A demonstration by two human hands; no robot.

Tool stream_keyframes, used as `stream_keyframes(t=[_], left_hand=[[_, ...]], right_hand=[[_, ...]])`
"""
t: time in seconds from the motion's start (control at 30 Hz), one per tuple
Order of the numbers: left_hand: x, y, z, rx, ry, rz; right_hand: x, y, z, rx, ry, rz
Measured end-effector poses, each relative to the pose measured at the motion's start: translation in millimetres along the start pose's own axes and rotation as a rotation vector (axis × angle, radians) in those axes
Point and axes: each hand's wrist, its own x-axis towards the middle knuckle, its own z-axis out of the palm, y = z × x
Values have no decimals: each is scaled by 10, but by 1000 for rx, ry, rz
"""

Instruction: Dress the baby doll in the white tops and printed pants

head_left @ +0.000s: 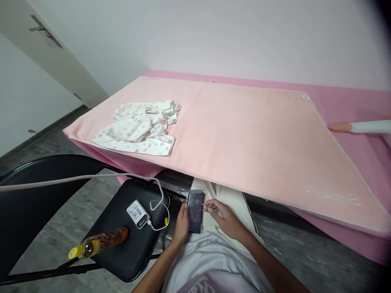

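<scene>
A dark phone (195,211) lies upright over my lap, its screen facing up and partly blurred out. My left hand (182,221) holds it along its left edge, with the thumb on the near side. My right hand (224,216) is at the phone's right edge, its fingers apart and slightly curled, holding nothing. Beyond the hands, a white garment with small pink prints (143,126) lies crumpled on the left part of the pink-covered table (244,134).
To my left is a black folding chair (128,252), bearing a white power bank (138,214) with a cable (91,176) and a yellow-capped bottle (100,243). A white object with an orange tip (360,127) reaches in at the table's right. A door (45,49) stands far left.
</scene>
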Motion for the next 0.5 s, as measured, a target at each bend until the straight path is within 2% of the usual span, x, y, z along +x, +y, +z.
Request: stream_keyframes(t=[0.1,0.17,0.33,0.4,0.5], left_hand=[[-48,-58,12,141,25,16],[-75,-89,39,204,34,39],[-77,-94,176,268,107,-14],[-49,-79,208,271,113,-39],[12,-51,197,219,116,-69]], right_hand=[[44,-218,-127,-32,-15,6],[30,-455,-258,-56,-39,10],[82,-1325,-690,-279,-237,-69],[253,-1670,-835,-335,-319,-114],[739,-2057,-963,-390,-349,-230]])
